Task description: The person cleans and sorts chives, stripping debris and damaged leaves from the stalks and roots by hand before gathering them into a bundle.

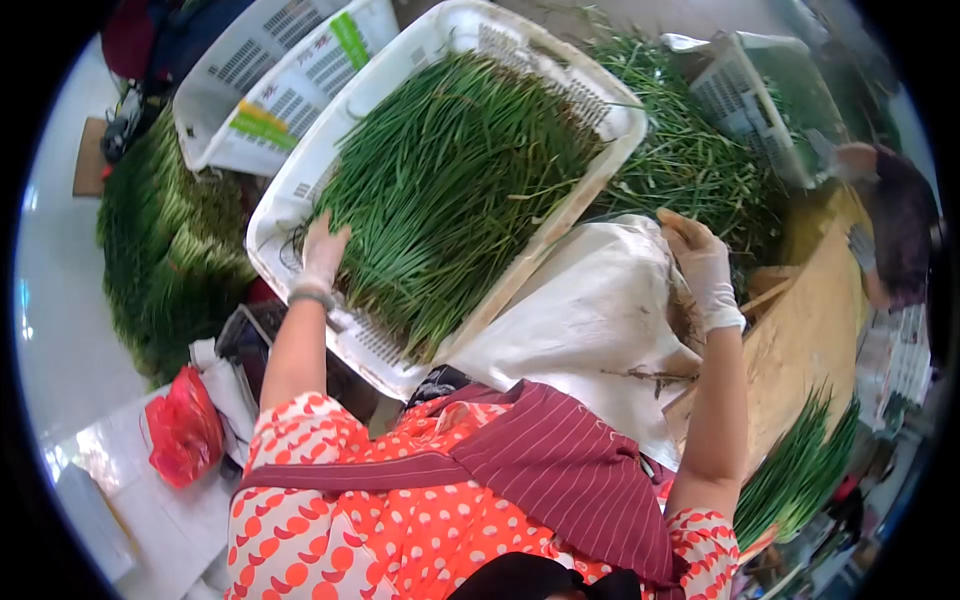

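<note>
A white plastic crate (625, 125) full of long green stalks (450, 170) stands in front of me. My left hand (323, 250), in a pale glove, rests at the crate's left side against the stalks, fingers apart. A white cloth (570, 310) lies to the right of the crate. Over its right edge is my right hand (697, 262), also gloved, with its fingers bent; whether anything is between them is hidden. Loose green stalks (690, 150) are heaped beyond that hand.
More white crates (310, 80) stand at the upper left, above a green pile (165, 240). A red bag (186, 428) lies at lower left. At right are a wooden board (815, 330), a green bundle (800, 470), another crate (735, 95) and a co-worker's arms (895, 230).
</note>
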Motion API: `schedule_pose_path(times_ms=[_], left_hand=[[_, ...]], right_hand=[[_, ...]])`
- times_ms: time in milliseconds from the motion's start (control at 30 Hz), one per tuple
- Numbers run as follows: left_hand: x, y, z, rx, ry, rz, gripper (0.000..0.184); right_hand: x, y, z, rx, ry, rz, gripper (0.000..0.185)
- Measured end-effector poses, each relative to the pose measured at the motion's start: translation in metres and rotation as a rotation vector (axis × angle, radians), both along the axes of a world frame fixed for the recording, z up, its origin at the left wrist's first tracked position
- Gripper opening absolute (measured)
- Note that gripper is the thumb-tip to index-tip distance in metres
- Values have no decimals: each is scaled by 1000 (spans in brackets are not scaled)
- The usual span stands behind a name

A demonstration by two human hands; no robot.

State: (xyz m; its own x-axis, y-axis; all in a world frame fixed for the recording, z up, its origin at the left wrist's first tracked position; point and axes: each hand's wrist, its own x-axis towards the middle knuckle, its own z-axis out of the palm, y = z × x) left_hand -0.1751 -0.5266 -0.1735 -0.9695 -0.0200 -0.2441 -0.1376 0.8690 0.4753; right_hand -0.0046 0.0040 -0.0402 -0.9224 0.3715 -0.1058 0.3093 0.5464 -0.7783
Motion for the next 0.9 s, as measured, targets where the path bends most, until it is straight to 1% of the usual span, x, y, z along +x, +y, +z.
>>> schedule_pose_path(times_ms=[100, 133, 167, 233, 300, 333, 367, 433, 500, 533, 567, 667, 700, 767, 800, 833, 900], left_hand=[[-46, 22, 16, 72, 108, -67, 63], [-56, 34, 23, 74, 110, -107, 65], [-66, 48, 27, 79, 112, -149, 67], [-85, 76, 21, -13, 109, -242, 75], [-104, 107, 8, -37, 163, -285, 85], [-113, 128, 7, -108, 188, -269, 91], [-126, 147, 4, -152, 169, -270, 102], [-146, 187, 2, -269, 114, -260, 109], [-167, 220, -4, -305, 74, -257, 113], [-176, 235, -2, -268, 9, -246, 113], [-185, 243, -6, -263, 15, -255, 113], [-208, 265, -24, -369, -18, -242, 115], [-216, 265, -31, -365, -20, -248, 115], [-233, 263, -37, -492, -74, -181, 115], [-243, 261, -39, -493, -156, -182, 115], [-253, 259, -42, -512, -176, -178, 114], [-271, 255, -48, -433, -238, -132, 113]], right_hand=[[-45, -51, -17, -192, 57, 42, 24], [-58, -69, -8, -133, -35, 85, 25], [-70, -84, -17, -138, -53, 95, 25], [-88, -108, -46, -297, 6, 162, 26], [-102, -124, -95, -225, 30, 244, 27], [-107, -135, -104, -211, 19, 231, 26], [-107, -147, -111, -194, 10, 218, 26], [-105, -162, -147, -304, 47, 180, 31], [-111, -164, -100, 183, -121, 382, 39], [-113, -162, -101, 102, -102, 374, 44], [-115, -160, -102, 108, -99, 364, 44], [-125, -151, -107, 155, -106, 312, 49], [-126, -151, -107, 158, -110, 307, 49], [-131, -152, -108, 79, -110, 306, 50], [-131, -152, -116, 60, -108, 314, 49], [-132, -151, -117, 61, -116, 307, 49], [-134, -150, -111, 38, -148, 313, 46]])
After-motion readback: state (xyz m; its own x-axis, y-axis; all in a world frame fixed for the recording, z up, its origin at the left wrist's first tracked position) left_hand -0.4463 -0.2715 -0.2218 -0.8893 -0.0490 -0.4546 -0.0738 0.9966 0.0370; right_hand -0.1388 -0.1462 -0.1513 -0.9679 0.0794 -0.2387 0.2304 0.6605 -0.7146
